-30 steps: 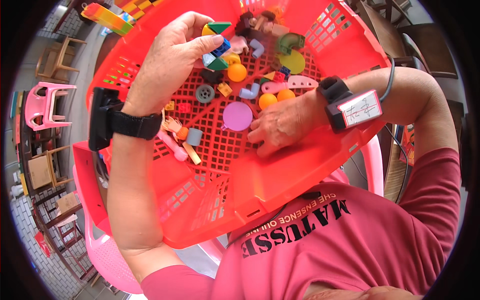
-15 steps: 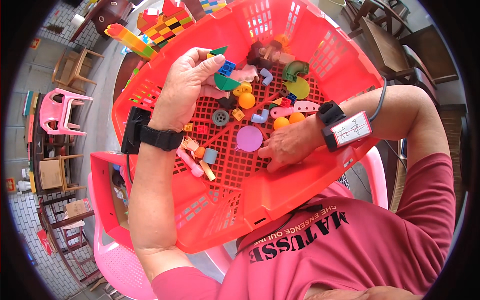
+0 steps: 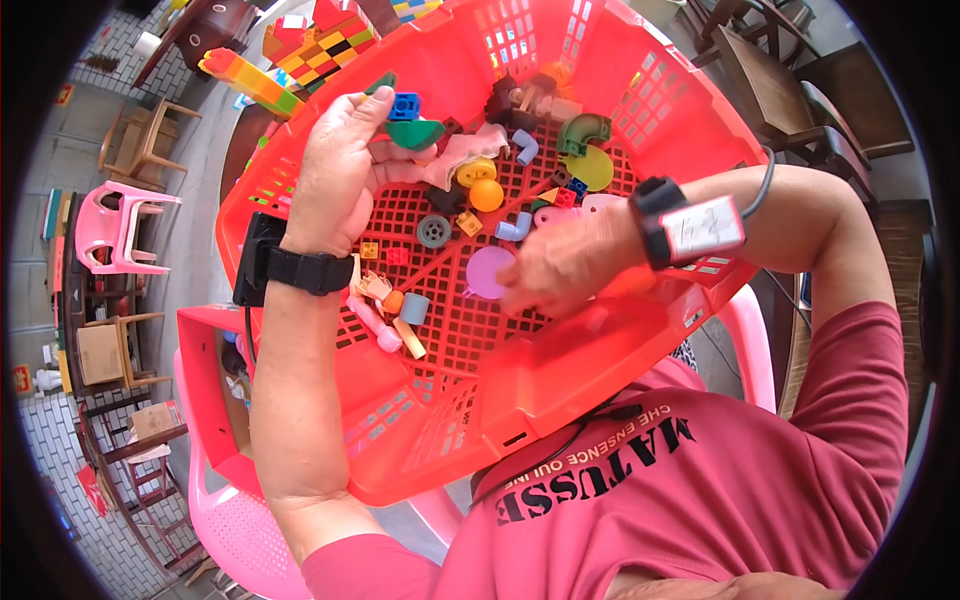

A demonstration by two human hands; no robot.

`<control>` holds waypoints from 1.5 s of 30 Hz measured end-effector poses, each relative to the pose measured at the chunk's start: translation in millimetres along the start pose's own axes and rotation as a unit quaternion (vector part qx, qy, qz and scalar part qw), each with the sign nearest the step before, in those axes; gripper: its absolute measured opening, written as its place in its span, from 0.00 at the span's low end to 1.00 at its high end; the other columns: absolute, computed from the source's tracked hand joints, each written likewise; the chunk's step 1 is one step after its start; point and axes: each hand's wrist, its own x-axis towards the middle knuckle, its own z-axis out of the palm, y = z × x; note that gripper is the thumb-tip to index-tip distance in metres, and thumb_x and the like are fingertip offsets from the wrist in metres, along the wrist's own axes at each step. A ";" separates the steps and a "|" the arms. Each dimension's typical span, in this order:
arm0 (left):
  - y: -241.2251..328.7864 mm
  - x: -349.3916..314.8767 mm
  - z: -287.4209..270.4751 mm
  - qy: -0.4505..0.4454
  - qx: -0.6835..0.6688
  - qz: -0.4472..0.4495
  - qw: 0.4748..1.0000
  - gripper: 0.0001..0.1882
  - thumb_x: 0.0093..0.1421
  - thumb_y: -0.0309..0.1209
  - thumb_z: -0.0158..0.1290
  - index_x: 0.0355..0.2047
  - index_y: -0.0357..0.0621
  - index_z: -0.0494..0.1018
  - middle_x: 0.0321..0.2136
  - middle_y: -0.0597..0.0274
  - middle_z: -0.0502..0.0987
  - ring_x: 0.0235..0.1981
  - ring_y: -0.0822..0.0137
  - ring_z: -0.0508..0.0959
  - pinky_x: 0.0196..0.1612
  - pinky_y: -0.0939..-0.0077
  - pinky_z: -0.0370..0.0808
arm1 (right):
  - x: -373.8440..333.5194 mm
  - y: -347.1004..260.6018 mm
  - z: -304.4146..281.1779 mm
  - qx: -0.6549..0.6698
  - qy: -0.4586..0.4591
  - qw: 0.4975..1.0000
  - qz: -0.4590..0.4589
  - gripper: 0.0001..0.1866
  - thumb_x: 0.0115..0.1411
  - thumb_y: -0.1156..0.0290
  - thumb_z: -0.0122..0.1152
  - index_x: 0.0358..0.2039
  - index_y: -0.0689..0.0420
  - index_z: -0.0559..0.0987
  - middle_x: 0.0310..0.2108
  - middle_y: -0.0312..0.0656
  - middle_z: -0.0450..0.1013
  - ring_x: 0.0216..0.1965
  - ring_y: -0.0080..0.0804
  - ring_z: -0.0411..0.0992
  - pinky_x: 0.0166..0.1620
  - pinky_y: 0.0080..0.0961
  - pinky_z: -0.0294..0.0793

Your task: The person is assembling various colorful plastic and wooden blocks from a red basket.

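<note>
Over the red basket (image 3: 560, 372), a blue block (image 3: 404, 107) juts from left fingers (image 3: 372, 106).

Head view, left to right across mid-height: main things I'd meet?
Pink plastic chair → left hand → grey round plastic wheel → small orange-yellow plastic block → right hand → white-faced rectangular device on the right wrist.

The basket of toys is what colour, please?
The basket is red, shown best in the head view.
</note>
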 end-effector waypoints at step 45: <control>-5.2 -1.7 13.9 -0.121 0.001 -0.010 0.993 0.19 0.57 0.21 0.52 0.50 0.39 0.64 0.40 0.56 0.74 0.42 0.66 0.77 0.43 0.69 0.78 | -45.5 56.8 -80.7 0.566 0.428 0.693 0.128 0.21 0.60 0.53 0.54 0.38 0.61 0.70 0.30 0.39 0.69 0.29 0.24 0.73 0.26 0.19 0.74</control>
